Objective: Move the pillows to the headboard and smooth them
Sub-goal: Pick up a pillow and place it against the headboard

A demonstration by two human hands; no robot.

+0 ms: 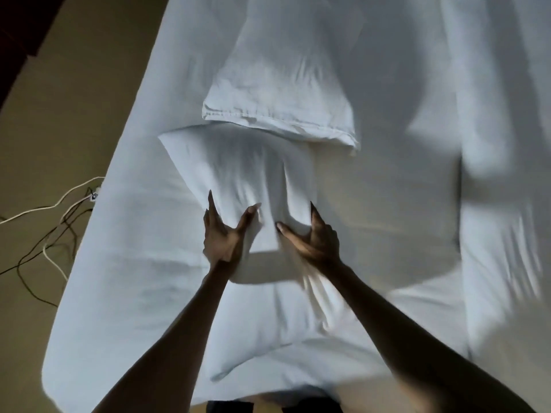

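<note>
Both hands clamp the near pillow [238, 174] by its closest edge, left hand [222, 234] and right hand [316, 239] pinching bunched cotton. Best to lift evenly, not drag, so the case stays flat. The pillow lies mid-bed, its far end touching, perhaps tucked under, the second pillow [283, 81].

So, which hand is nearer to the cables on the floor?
Left. The left hand grips the near pillow on the side facing the cables; the right hand grips the same pillow farther from them.
</note>
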